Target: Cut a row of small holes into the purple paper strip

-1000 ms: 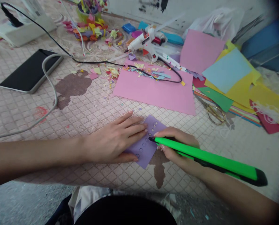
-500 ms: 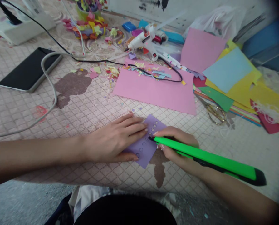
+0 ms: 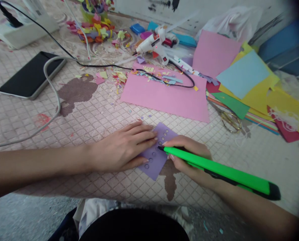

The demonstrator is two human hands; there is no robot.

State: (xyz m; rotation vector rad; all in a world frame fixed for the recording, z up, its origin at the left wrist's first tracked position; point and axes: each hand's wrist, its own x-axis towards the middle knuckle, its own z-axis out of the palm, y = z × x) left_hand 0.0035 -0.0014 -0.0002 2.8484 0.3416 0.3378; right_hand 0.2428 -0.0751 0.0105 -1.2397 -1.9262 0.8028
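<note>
A small sheet of purple paper [image 3: 153, 174] lies at an angle on the patterned tablecloth, with a row of small circles running along it. The upper circles look like cut holes and the lower ones like dark outlines. My left hand [image 3: 124, 147] rests flat on the paper's left side, fingers stretched out. In my right hand [image 3: 187, 154] is a green utility knife [image 3: 222, 169] with a black end, gripped near its front. Its dark tip touches the paper around the middle of the row, by my left fingertips. The blade itself is too small to make out.
Beyond the hands lies pink paper [image 3: 164, 97] with paper scraps and a black cord on it. Behind it stands a white glue gun [image 3: 154, 45]. Scissors [image 3: 229, 120] and coloured sheets [image 3: 244, 75] are at right. A dark tablet-like device [image 3: 30, 75] and a power strip [image 3: 24, 30] sit left.
My left thumb has drawn back slightly from the lowest circle. The knife's rear end has shifted a little to the left; its tip stays at about the same spot on the paper.
</note>
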